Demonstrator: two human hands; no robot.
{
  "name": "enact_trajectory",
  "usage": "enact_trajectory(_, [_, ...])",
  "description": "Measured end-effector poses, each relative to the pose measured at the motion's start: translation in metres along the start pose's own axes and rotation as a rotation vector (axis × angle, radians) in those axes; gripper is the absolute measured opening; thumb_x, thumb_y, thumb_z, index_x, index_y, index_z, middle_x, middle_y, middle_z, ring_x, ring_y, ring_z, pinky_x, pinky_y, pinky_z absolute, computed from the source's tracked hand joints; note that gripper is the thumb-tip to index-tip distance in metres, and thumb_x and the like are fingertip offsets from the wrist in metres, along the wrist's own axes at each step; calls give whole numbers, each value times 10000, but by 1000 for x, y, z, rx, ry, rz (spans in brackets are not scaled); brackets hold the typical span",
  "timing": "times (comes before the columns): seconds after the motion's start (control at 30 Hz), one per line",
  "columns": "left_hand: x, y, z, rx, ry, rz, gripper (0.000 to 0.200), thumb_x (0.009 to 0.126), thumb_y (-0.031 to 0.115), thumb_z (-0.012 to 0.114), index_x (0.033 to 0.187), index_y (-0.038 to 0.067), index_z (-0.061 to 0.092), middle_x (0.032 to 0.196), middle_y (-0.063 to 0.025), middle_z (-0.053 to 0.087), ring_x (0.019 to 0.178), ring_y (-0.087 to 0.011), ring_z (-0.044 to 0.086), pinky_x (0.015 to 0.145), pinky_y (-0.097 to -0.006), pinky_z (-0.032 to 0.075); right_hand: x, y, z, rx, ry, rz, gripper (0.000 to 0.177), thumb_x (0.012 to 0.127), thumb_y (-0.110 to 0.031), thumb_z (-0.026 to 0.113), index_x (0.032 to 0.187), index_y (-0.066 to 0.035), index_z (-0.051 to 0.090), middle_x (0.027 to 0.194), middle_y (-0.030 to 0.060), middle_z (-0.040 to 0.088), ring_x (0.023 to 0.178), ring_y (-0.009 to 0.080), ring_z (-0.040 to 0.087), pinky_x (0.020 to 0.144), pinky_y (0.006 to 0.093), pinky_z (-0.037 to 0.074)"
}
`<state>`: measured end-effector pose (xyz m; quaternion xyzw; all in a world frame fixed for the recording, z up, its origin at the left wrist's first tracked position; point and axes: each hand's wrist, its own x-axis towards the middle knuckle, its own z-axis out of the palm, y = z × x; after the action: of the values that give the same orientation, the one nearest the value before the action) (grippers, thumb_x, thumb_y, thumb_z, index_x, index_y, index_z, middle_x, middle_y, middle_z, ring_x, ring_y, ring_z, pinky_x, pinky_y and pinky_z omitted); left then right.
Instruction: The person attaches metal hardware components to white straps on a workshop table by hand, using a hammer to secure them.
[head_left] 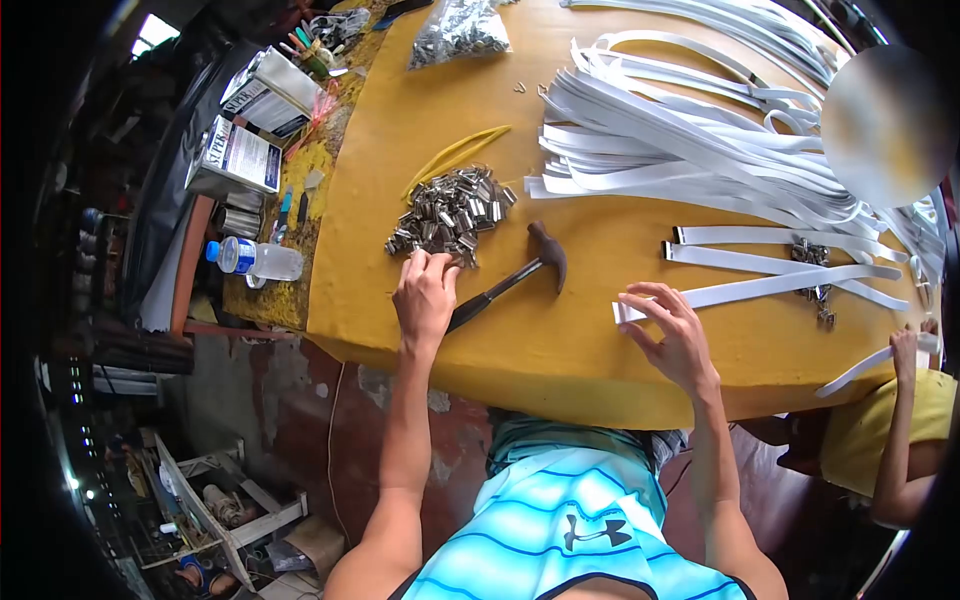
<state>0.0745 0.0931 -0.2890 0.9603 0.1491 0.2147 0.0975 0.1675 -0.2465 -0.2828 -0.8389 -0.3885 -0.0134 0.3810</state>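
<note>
My left hand [424, 293] reaches into the near edge of a pile of small metal clips [452, 213] on the yellow table [560, 345], its fingertips pinching at one clip. My right hand [672, 332] holds the folded end of a white strap [770, 286] that runs off to the right across the table. A hammer [520, 273] with a dark handle lies between my two hands, its head pointing away from me.
A big heap of white straps [680, 140] covers the far right of the table. A bag of clips [458, 30] lies at the far edge. Boxes [238, 155] and a water bottle [258, 259] sit on the left bench. Another person's arm [905, 400] holds a strap at right.
</note>
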Motion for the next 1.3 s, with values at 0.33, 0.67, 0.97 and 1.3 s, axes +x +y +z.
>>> enact_trajectory(0.33, [3,63,-8,-1012,-130,-448,82,894,49,726,958,9,690,822,-2,681,683,-45,595,620,-222,476,10,-6,-2,14,-59,-35,317,801,-125,781,1098,-134,670,1260,68,642,1154,303,582,1013,438,447])
enact_trajectory(0.67, [-21,138,17,-1409,-494,-499,135,956,145,699,887,33,667,751,-3,665,611,-29,549,528,-177,383,17,-11,-4,307,55,50,126,883,-29,686,980,-28,606,896,97,625,772,274,635,667,351,495])
enact_trajectory(0.97, [-35,163,18,-1417,-464,-469,131,960,123,690,901,9,662,803,-30,680,663,-46,569,562,-197,418,18,-6,-13,486,-139,139,107,947,-102,644,945,-2,607,763,108,607,664,221,578,601,329,451])
enact_trajectory(1.3, [-47,145,38,-2011,-700,-643,137,976,141,663,959,5,666,838,-53,670,680,-110,588,576,-247,444,18,-12,-15,552,-138,246,89,933,-105,655,903,-24,632,696,13,576,600,92,498,531,274,374])
